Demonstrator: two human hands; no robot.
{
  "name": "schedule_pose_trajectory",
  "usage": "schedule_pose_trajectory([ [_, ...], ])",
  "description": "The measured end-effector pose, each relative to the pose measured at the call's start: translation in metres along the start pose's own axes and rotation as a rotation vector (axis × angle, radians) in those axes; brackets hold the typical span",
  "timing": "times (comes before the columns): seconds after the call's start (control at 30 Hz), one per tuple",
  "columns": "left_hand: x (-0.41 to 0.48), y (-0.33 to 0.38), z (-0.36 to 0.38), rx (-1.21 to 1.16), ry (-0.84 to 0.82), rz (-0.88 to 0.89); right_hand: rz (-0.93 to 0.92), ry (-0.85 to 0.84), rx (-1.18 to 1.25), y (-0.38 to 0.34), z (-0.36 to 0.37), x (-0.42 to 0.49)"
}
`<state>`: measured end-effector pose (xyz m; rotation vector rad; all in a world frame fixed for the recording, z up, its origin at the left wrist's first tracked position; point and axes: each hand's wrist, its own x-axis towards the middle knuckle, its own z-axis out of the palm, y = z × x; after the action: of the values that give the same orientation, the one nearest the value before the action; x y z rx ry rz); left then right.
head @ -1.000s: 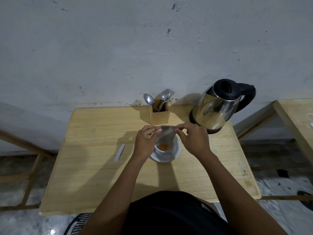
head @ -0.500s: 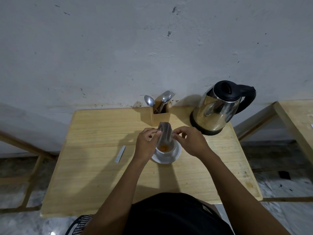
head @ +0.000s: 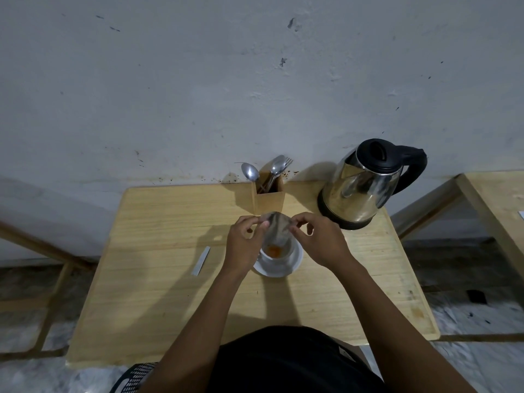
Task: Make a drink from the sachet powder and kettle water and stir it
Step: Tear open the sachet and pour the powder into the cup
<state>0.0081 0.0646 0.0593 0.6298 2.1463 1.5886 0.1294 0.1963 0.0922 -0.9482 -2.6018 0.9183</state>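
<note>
Both bare forearms reaching forward from the near edge, converging toward the middle. Left hand (head: pixel 244 245) raised with knuckles up, thumb and forefinger pinched together at its far right tip. Right hand (head: pixel 319 240) mirrored just beside it, back of hand up, thumb and forefinger pinched at its far left tip, remaining fingers loosely curled. Wrists level, hands close but not touching.

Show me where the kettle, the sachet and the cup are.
kettle (head: pixel 360 182), head view, on its shiny steel body.
sachet (head: pixel 276 226), head view, on its crumpled middle between both hands.
cup (head: pixel 286 258), head view, on its white right rim.
</note>
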Motion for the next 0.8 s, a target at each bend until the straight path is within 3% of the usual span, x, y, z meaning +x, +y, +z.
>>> schedule_pose_trajectory([
  [0.1,0.000,0.004,0.001,0.037,-0.008,0.022,0.018,0.054,0.012,-0.001,-0.002,-0.001],
  [0.47,-0.001,0.006,0.001,0.070,-0.024,0.022,0.122,-0.005,0.099,-0.004,-0.009,0.000],
  [0.8,0.000,0.010,-0.001,0.053,-0.016,0.003,0.106,0.011,0.108,-0.006,-0.006,0.000],
])
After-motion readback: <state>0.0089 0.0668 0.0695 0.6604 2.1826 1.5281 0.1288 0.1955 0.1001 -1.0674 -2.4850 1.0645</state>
